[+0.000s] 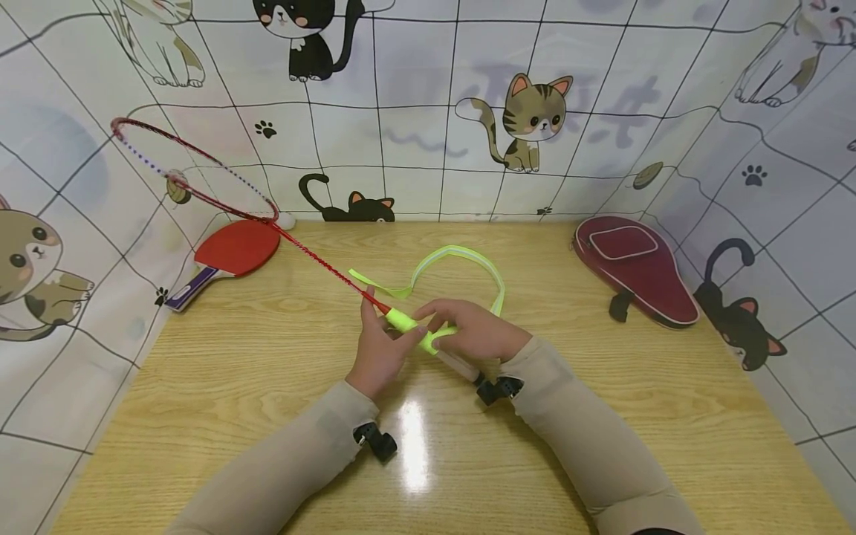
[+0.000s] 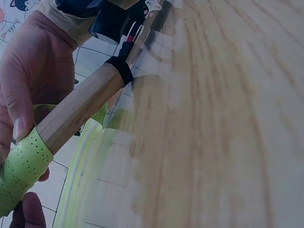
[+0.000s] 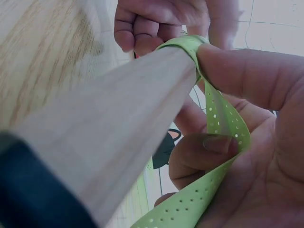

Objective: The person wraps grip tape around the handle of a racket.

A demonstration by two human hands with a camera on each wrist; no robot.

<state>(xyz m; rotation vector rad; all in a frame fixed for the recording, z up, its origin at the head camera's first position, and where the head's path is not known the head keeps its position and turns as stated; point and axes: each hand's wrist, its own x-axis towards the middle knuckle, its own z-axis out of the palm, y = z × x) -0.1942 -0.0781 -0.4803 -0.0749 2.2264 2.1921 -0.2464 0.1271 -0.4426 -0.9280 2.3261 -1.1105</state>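
Observation:
A badminton racket [image 1: 321,261] slants across the table, its red frame raised at the far left. Perforated lime grip tape [image 1: 404,321] covers the upper handle; the lower part is bare wood [image 2: 85,99] with a black band near the end. My left hand [image 1: 380,351] holds the racket at the wrapped part, thumb on top. My right hand [image 1: 478,331] pinches the tape where it leaves the handle. In the right wrist view, the right thumb [image 3: 237,71] presses the tape edge while the strip [image 3: 190,202] passes over a bent finger. The loose tape curves behind the hands.
A red table tennis bat [image 1: 241,249] lies at the back left, with a white ball [image 1: 286,221] beside it. At the back right rests a dark red bat case [image 1: 631,267]. Cat-printed sheets [image 1: 414,134] hang around the wooden table [image 1: 267,401].

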